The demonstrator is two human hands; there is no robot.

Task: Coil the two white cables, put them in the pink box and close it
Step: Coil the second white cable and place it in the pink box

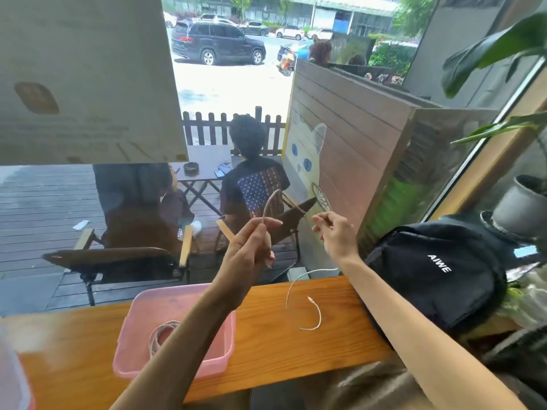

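My left hand (251, 247) is raised above the wooden counter and pinches a loop of a white cable (305, 309). My right hand (334, 235) holds the same cable a little to the right at the same height. The cable's free end hangs down and curls on the counter (296, 365) right of the pink box (177, 294). A second white cable (161, 335) lies coiled inside the open pink box, partly hidden by my left forearm. The box's lid is not clearly in view.
A black backpack (438, 276) sits at the counter's right end, next to a grey plant pot (521, 205). A window pane stands right behind the counter. A translucent red-and-white object (11, 377) is at the near left edge.
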